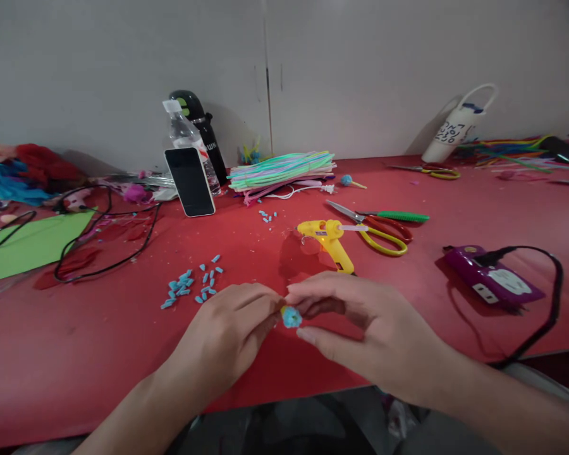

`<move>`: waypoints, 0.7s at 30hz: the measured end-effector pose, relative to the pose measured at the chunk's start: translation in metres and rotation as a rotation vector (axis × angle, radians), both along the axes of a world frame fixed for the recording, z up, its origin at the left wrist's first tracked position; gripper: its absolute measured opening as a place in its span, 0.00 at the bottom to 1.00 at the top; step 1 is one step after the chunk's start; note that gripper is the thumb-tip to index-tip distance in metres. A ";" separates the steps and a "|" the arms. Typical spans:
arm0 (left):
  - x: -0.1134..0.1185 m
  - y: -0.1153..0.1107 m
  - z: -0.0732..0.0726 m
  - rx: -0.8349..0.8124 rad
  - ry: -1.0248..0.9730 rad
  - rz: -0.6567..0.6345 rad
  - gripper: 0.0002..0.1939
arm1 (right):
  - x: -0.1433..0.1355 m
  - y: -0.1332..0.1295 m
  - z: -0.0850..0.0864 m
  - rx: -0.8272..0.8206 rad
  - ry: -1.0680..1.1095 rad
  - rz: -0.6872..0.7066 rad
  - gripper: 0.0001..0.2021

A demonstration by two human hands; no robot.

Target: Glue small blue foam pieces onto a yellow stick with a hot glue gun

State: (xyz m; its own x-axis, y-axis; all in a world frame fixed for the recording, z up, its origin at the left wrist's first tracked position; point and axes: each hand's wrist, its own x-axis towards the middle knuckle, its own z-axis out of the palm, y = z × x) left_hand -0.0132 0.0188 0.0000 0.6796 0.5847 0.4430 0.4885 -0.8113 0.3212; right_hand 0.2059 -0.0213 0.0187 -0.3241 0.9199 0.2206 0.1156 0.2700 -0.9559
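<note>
Between my hands, just above the red table, is a small fuzzy light-blue piece with a bit of yellow at its left side. My left hand is closed on it from the left, its fingertips pinched at the yellow part. My right hand curves around its right side, thumb below and fingers above, apart from each other. Several short blue pieces lie left of my hands. Beyond my right hand, a yellow glue gun rests on its side with a clear stick in its back end.
Scissors and a green-handled tool lie right of the glue gun. A purple power strip with a black cable is at the right. Behind stand a phone, bottles and a pipe-cleaner bundle. Green paper lies left.
</note>
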 end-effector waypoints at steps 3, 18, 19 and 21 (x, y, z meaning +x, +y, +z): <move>0.001 0.000 0.000 -0.031 -0.004 0.007 0.09 | 0.001 0.001 0.000 0.114 -0.096 -0.046 0.18; 0.000 -0.003 0.000 -0.014 0.041 -0.001 0.07 | -0.004 0.000 -0.004 0.372 -0.318 -0.160 0.08; 0.000 -0.003 0.000 -0.021 0.045 -0.003 0.07 | -0.005 0.000 -0.004 0.373 -0.316 -0.157 0.08; 0.000 -0.004 0.000 -0.028 0.045 -0.012 0.07 | -0.005 0.000 -0.003 0.379 -0.315 -0.149 0.08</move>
State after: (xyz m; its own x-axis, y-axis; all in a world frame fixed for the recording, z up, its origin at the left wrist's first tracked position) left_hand -0.0132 0.0150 -0.0004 0.7057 0.5881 0.3951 0.4932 -0.8081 0.3220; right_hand 0.2008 -0.0216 0.0153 -0.3002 0.8355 0.4603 0.4455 0.5495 -0.7068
